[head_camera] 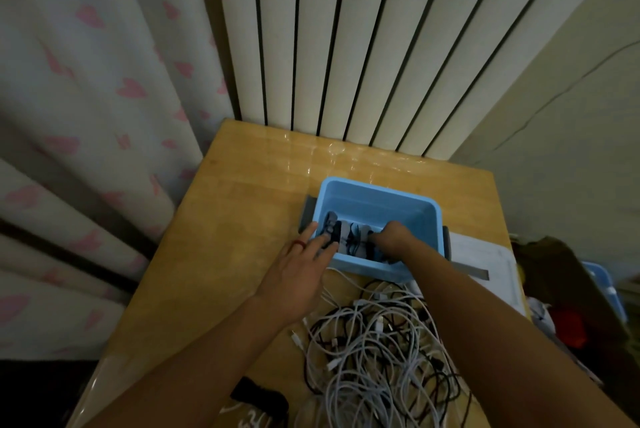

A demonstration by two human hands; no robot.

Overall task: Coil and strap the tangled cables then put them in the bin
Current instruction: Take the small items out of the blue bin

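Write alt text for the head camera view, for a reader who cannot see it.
Both hands reach into a blue bin on a wooden table: the left hand rests fingers over its near-left rim, the right hand is inside among grey and dark straps. A tangled pile of white and black cables lies nearer the person.

The bin (377, 193) sits on the table (242, 206) toward its far right corner, straps (349, 237) inside along its near wall. The tangled cables (374, 351) lie before it by the near edge. Papers (485, 254) lie at the right edge.
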